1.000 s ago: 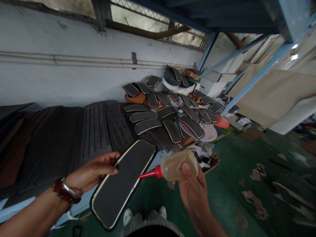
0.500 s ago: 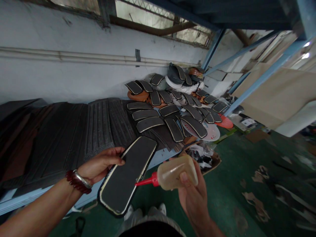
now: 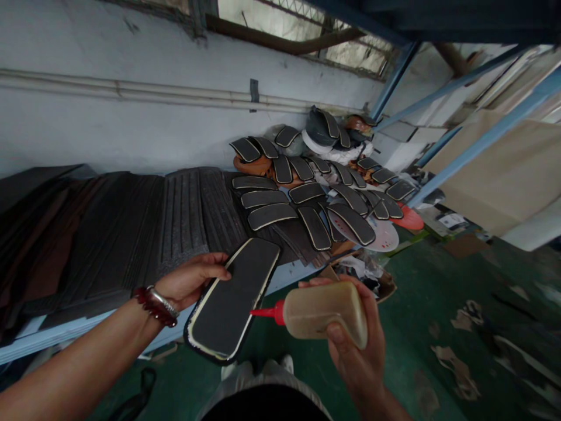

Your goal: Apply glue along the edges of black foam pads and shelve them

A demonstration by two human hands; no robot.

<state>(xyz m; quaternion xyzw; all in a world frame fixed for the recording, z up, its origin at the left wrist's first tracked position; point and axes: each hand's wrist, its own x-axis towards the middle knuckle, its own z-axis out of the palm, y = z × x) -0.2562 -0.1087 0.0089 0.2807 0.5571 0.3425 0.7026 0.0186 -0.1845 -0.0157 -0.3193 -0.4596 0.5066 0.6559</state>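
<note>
My left hand (image 3: 197, 278) pinches the left edge of a dark oblong pad (image 3: 236, 298), thumb on top and fingers underneath. A pale line of glue runs round the pad's rim. My right hand (image 3: 357, 339) is wrapped round a translucent glue bottle (image 3: 324, 313) with yellowish contents, lying nearly level. Its red nozzle (image 3: 267, 313) points left, the tip at the pad's right edge; whether it touches cannot be told. Beyond the pad, several similar pads (image 3: 272, 216) with pale rims lie spread over the bench.
Stacks of dark sheets (image 3: 184, 216) cover the bench's left side against the wall. A cardboard box (image 3: 388, 286) with plastic scraps stands below the bench's right end. A blue frame post (image 3: 473, 146) slants at right. Scraps (image 3: 456, 368) lie on the green floor.
The nozzle tip has moved up along the pad's right edge. The pad sits slightly higher and farther right in view, and the bottle has shifted right. Both hands keep their hold.
</note>
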